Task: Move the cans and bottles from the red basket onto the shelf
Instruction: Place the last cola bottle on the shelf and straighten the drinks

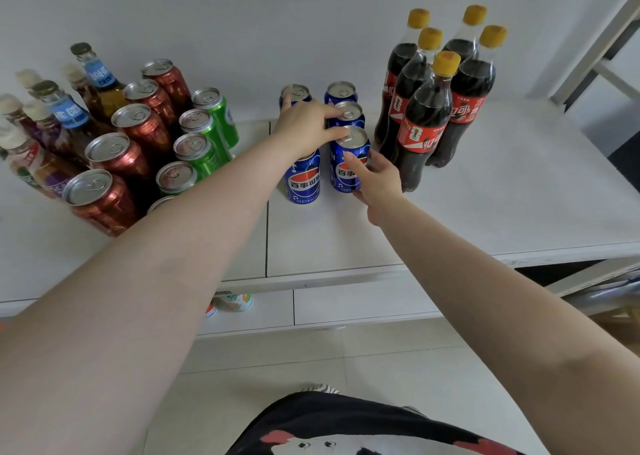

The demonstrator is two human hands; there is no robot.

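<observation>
shelf: white shelf (450,219), blue Pepsi cans grouped
left hand (304,125): laid over can tops, grip unclear
right hand (375,181): front Pepsi can (348,160) gripped at side
handling: rigid, smooth, likely slippery; best held mid-body

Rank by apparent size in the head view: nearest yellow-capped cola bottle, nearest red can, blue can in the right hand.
1. Front yellow-capped dark cola bottle, tallest.
2. Nearest red metal can; nearness may inflate it.
3. Blue metal can in the right hand.
</observation>
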